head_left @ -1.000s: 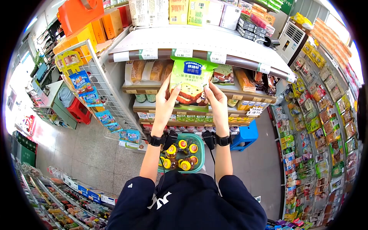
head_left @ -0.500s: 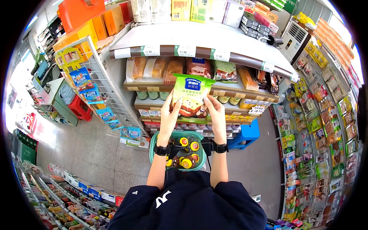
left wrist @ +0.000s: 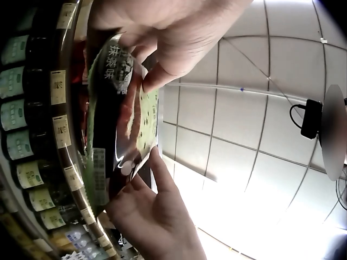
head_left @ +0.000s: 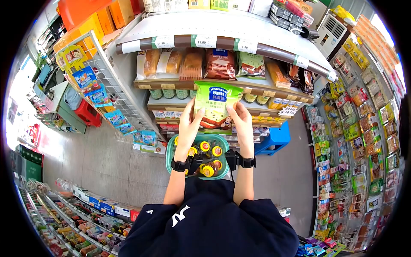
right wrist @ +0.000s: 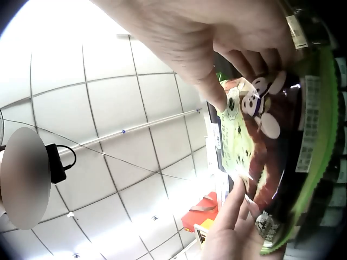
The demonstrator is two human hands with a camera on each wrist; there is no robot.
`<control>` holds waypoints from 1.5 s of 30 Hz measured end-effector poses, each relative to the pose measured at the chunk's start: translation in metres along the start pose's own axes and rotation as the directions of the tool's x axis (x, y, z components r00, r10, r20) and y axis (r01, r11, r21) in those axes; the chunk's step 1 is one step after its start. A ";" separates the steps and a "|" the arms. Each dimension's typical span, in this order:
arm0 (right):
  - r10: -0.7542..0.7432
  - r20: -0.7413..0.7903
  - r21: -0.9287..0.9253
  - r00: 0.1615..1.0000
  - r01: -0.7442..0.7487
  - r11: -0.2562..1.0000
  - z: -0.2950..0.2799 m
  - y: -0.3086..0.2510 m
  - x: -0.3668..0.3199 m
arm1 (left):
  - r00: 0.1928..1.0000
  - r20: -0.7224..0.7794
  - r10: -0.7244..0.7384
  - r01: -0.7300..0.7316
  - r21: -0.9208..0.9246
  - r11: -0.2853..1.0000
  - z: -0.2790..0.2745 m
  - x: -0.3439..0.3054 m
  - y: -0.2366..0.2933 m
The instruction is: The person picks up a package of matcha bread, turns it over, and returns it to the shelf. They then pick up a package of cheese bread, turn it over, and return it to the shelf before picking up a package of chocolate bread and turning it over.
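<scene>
A green bag of sliced bread (head_left: 217, 103) is held up in front of the shelves, its printed front facing me. My left hand (head_left: 188, 126) grips one side, with the thumb on the front. On the opposite side my right hand (head_left: 243, 128) holds it the same way. The left wrist view catches the bag's lower end (left wrist: 111, 141), with a barcode on it, between both hands. In the right wrist view, right fingers (right wrist: 252, 60) reach behind the bag. Below the hands stands a teal basket (head_left: 169, 160) with several yellow-lidded jars (head_left: 205, 146) inside.
Packaged breads (head_left: 220, 64) line the shelf behind the bag, with jars (head_left: 182, 94) a tier lower. A wire rack (head_left: 100, 55) with blue snack packs is at the left. A blue stool (head_left: 274, 139) stands right of the shelves. Hanging snacks (head_left: 355, 150) cover the right wall.
Both hands have brought the green bread bag down and away from the bread shelf, uncovering a brown bread pack behind it. Their hold on the bag looks the same.
</scene>
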State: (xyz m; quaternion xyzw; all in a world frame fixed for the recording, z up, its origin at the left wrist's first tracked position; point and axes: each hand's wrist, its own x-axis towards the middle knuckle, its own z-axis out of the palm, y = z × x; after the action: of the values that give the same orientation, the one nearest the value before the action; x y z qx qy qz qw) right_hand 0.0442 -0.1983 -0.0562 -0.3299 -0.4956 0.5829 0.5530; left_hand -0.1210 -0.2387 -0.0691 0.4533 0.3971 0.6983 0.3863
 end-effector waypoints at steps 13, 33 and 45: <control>0.006 -0.165 0.089 0.986 0.009 0.996 -0.007 0.009 -0.012 | 0.992 0.067 -0.102 0.102 0.005 0.995 0.001 -0.020 -0.003; 0.043 -0.347 0.154 0.937 0.011 0.988 -0.001 0.005 -0.016 | 0.969 0.138 -0.203 0.201 0.029 0.979 -0.003 -0.023 -0.012; 0.003 -0.336 0.137 0.942 0.046 0.989 -0.014 0.011 -0.010 | 0.960 0.204 -0.192 0.186 0.048 0.981 -0.003 -0.022 -0.017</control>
State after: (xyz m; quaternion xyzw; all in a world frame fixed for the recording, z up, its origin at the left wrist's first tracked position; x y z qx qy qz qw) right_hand 0.0552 -0.2042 -0.0720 -0.3785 -0.3546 0.5462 0.6578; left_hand -0.1140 -0.2525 -0.0919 0.4892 0.4058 0.6015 0.4840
